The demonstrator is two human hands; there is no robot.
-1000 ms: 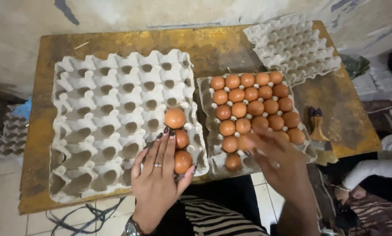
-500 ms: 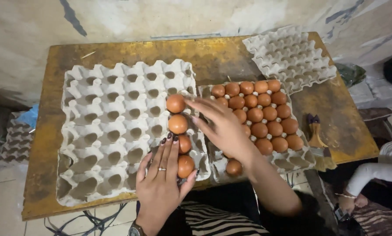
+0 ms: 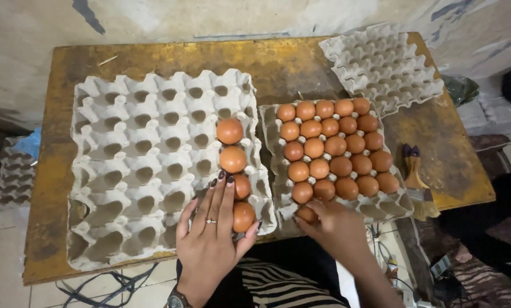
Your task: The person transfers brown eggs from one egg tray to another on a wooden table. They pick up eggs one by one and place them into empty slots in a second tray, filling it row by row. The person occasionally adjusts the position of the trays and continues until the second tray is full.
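Seen from above, a person's left hand (image 3: 213, 228) lies flat on the near edge of a large grey egg tray (image 3: 124, 165) holding four brown eggs (image 3: 231, 159) in one column. Just right of that tray, the right hand (image 3: 332, 225) closes over an egg (image 3: 305, 214) at the near edge of a fuller tray (image 3: 398, 202). A paintbrush (image 3: 416, 182) lies further right on the worn table (image 3: 290, 63).

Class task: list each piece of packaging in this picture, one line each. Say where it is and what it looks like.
Left tray: large grey pulp egg tray, table left, four brown eggs in its right column.
Middle tray: grey pulp, table centre-right, mostly filled with brown eggs.
Tray stack: grey pulp trays, no eggs in them, far right corner, set askew.
No labels, signs or screens visible.
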